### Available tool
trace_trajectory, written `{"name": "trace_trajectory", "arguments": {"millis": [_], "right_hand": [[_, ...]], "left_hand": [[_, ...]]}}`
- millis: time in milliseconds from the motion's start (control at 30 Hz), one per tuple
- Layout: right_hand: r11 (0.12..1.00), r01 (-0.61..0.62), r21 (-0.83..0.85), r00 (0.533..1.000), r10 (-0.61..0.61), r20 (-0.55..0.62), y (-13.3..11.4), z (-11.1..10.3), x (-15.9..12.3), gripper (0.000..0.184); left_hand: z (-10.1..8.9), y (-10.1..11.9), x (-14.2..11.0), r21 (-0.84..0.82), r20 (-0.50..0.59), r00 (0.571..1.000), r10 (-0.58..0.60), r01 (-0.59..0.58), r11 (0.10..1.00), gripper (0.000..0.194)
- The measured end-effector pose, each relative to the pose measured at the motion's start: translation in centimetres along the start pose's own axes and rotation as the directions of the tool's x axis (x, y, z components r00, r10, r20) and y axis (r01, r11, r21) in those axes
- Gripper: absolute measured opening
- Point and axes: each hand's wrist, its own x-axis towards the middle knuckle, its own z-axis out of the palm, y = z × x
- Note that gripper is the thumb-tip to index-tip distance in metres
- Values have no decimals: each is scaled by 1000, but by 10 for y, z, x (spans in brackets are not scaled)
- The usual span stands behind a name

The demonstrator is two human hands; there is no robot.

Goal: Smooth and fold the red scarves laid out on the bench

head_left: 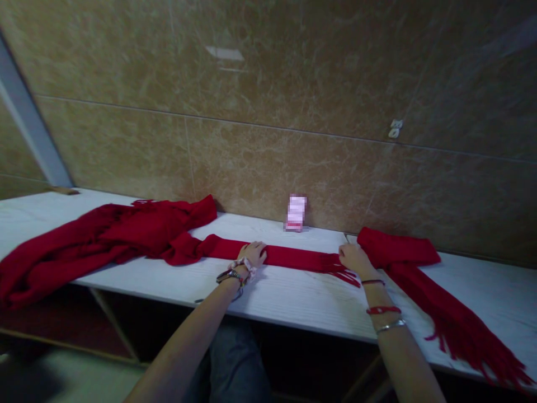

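Note:
A red scarf (297,258) lies in a narrow flat strip along the white tabletop, its fringe pointing right. My left hand (253,254) rests on this strip with the fingers stretched out. At the fringed end is my right hand (351,258), its fingers curled in and closed on the scarf's edge; the fingertips are partly hidden. To the left, the strip runs up to a loose heap of red fabric (138,229); whether they are one piece I cannot tell. Right of my right hand lies another red fringed scarf (436,296), folded at its top and hanging toward the front edge.
A small pinkish, blurred-out object (296,212) leans against the brown marbled wall (268,157) behind the white table (289,299). Dark open compartments (159,324) show under the tabletop. A socket-like white fitting (395,129) is on the wall.

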Motion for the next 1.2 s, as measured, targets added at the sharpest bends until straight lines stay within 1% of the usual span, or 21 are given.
{"name": "trace_trajectory", "arguments": {"millis": [67, 100, 167, 200, 267, 333, 400, 467, 533, 633, 700, 733, 767, 833, 967, 1033, 1100, 1200], "right_hand": [[996, 87, 26, 996, -86, -38, -15, -1, 3, 27], [990, 135, 42, 990, -133, -38, -22, 1, 5, 27], [977, 199, 69, 980, -199, -4, -33, 7, 10, 24], [975, 206, 77, 978, -208, 20, -34, 11, 12, 22], [981, 176, 79, 981, -181, 65, -29, 17, 14, 20], [992, 110, 65, 990, -115, 86, -14, 20, 14, 22], [998, 44, 47, 995, -48, 89, 2, 18, 12, 22], [999, 3, 41, 997, -6, 70, 12, 14, 9, 23], [998, 16, 59, 999, -18, 33, 11, 8, 7, 25], [983, 133, 124, 991, -133, -6, -6, 4, 8, 27], [964, 209, 167, 977, -214, 17, -20, 4, 8, 25], [956, 228, 183, 970, -239, 42, -25, 5, 9, 22], [953, 233, 196, 965, -251, 71, -27, 6, 9, 20], [957, 205, 206, 964, -234, 126, -23, 8, 7, 17], [977, 97, 190, 975, -132, 181, 5, 7, 2, 18], [980, 70, 186, 980, -102, 170, 17, 4, -1, 20], [975, 91, 204, 987, -116, 114, 20, -1, -2, 21], [945, 204, 257, 979, -205, -23, 6, -7, -2, 25]], "left_hand": [[-1, 1, 0, -1, -7, 1000, 0, 0, 1000, 36], [-1, 1, -1, 0, -10, 1000, 0, 0, 1000, 36], [-2, 2, -1, 3, -11, 1000, -1, 1, 1000, 36], [-2, 1, -1, 4, -10, 1000, 0, 0, 1000, 36], [-2, 1, -1, 6, -3, 1000, 5, -5, 1000, 36], [-2, 0, 0, 5, 1, 1000, 11, -11, 1000, 36], [-2, 0, 0, 3, -2, 1000, 15, -15, 1000, 36], [-1, 0, 0, -1, -7, 1000, 18, -18, 1000, 36], [-2, 0, 0, -6, -9, 1000, 18, -19, 1000, 36], [-3, 1, -1, -8, -7, 1000, 15, -15, 1000, 36], [-4, 2, -1, -6, -4, 1000, 13, -13, 1000, 36], [-5, 2, -2, -4, -2, 1000, 13, -13, 1000, 36], [-5, 3, -2, -3, -1, 1000, 14, -14, 1000, 36], [-7, 3, -2, -2, 5, 1000, 22, -22, 1000, 36], [-8, 4, -2, -3, 16, 999, 42, -42, 999, 36], [-8, 4, -2, 0, 16, 999, 42, -42, 999, 36], [-9, 4, -2, 4, 15, 999, 41, -41, 999, 36], [-9, 5, -3, 7, 8, 999, 37, -37, 999, 35]]}}
